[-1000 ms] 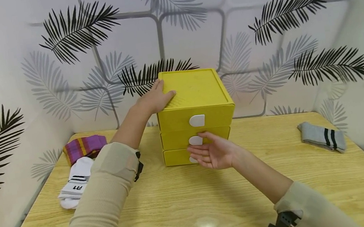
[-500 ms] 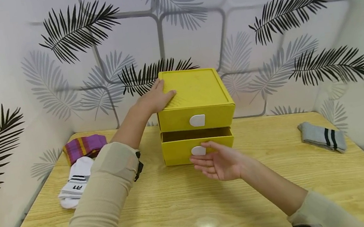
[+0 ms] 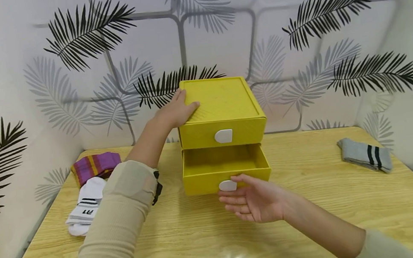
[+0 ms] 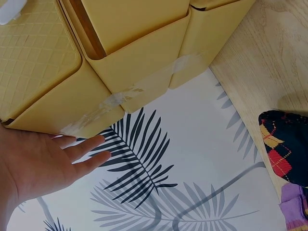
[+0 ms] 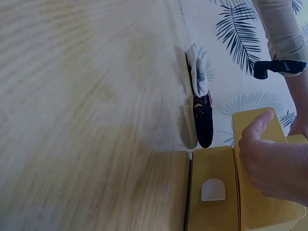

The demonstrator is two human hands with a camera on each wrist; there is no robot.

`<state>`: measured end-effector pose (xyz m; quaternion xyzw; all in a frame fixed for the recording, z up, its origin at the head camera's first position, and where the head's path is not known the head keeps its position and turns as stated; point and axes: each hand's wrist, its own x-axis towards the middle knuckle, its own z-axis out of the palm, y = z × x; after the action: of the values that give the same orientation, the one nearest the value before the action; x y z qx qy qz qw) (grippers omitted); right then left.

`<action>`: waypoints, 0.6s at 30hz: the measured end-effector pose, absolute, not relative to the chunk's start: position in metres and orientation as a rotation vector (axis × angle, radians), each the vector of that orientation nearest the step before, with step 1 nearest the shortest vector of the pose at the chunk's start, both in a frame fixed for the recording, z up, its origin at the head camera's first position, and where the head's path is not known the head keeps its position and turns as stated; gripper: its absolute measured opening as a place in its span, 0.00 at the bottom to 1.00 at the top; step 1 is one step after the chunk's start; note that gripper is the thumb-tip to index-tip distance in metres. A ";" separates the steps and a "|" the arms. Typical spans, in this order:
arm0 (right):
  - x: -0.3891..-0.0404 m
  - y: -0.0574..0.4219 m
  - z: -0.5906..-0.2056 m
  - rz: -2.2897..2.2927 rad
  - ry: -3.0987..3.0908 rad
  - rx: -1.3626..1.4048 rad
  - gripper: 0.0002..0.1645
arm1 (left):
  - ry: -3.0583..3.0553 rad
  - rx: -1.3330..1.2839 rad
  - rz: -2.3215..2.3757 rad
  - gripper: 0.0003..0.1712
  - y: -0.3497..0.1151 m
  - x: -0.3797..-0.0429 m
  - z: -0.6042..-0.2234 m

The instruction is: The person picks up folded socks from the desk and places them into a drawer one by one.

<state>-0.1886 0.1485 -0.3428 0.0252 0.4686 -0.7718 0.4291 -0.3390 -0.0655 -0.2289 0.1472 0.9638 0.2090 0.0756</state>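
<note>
A yellow drawer box (image 3: 222, 97) stands on the table, its middle drawer (image 3: 201, 184) pulled partway out so the yellow inside shows. At that drawer's white tab handle (image 3: 227, 185) my right hand (image 3: 263, 201) pinches, thumb at the tab's right edge and the other fingers below. Resting on the box's upper left edge is my left hand (image 3: 175, 113), thumb on the top. Its other fingers (image 4: 82, 149) stretch out straight beside the box in the left wrist view. The top drawer (image 3: 199, 136) is closed. Below, the bottom drawer (image 5: 207, 168) shows only in the right wrist view.
On the table's left lie a purple and yellow striped sock (image 3: 96, 166) and white socks (image 3: 86, 208). A dark argyle-patterned sock (image 4: 284, 144) appears in the left wrist view. A grey sock (image 3: 364, 154) with black stripes lies at the right. A leaf-patterned wall (image 3: 299, 61) stands behind.
The middle drawer has gone from closed to partly pulled out toward me. My right hand has moved back and down with its tab handle. My left hand has stayed on the box.
</note>
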 end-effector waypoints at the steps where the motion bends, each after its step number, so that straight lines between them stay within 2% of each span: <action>1: -0.186 0.149 -0.343 -1.921 1.168 0.058 0.27 | 2.891 0.442 0.629 0.41 -0.065 -0.339 -0.229; 18: -0.149 0.153 -0.346 -1.888 1.117 -0.015 0.24 | 2.878 0.436 0.626 0.41 -0.065 -0.337 -0.227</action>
<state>-0.1485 0.1531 -0.3457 -0.0061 0.4531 -0.7658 0.4563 -0.3371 -0.0653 -0.2270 0.1460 0.9634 0.2094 0.0818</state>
